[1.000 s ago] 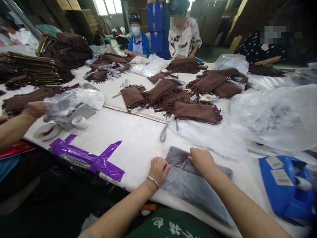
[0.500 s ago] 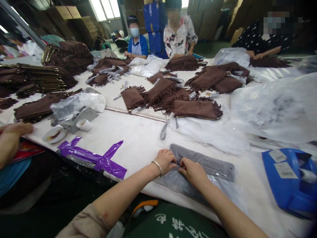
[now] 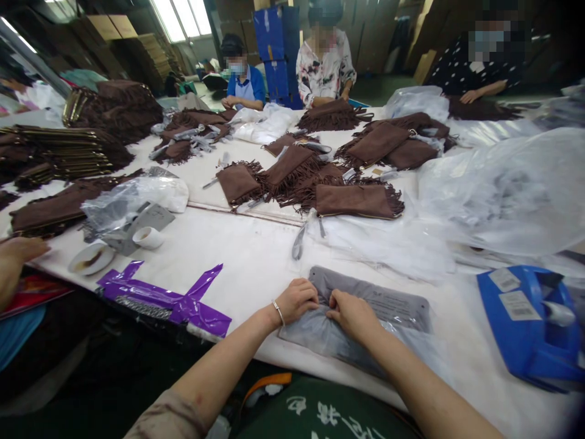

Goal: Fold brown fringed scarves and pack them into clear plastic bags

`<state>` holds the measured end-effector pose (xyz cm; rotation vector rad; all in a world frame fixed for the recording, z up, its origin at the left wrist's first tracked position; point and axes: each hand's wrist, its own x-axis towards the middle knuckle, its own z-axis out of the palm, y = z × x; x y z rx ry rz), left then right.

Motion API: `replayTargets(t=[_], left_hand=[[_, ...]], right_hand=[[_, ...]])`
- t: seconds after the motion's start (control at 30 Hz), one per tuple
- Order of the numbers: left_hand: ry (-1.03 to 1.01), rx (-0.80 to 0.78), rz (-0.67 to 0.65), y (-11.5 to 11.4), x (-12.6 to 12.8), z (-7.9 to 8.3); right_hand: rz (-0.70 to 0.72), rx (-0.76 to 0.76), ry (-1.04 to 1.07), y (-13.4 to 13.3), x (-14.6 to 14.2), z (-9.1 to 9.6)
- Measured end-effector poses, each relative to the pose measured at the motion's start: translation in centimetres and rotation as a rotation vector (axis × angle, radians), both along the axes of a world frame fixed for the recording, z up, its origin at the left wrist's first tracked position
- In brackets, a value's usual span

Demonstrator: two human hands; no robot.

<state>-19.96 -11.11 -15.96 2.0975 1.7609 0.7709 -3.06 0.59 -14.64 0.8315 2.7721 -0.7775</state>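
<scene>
Open table (image 3: 237, 244) runs ahead-left of your left hand (image 3: 298, 299) | plastic sheeting (image 3: 365, 242) and brown pouches (image 3: 359, 201) bar you straight ahead | narrower lane, right, between grey packet (image 3: 393, 300) and blue holder (image 3: 516, 347) | cup (image 3: 147, 239), dish (image 3: 89, 263) blocking far left

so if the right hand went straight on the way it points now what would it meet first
Probably the left hand, whose fingertips lie close ahead of the right hand at the grey packet; depth is unclear, so it might just pass over them.

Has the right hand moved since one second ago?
Yes: against the purple tape, the right hand has shifted left, toward that tape, and slightly nearer the camera.
</scene>
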Motion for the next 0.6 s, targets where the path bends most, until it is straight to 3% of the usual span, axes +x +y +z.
replayTargets(t=[0.37,0.6], left_hand=[[-0.007,0.06,0.059,-2.1,-0.1,0.3],[0.013,0.118,0.179,-4.7,0.2,0.7]], right_hand=[[0.011,-0.037,-0.075,0.5,-0.8,0.3],[0.009,-0.044,-0.091,0.6,-0.9,0.1]])
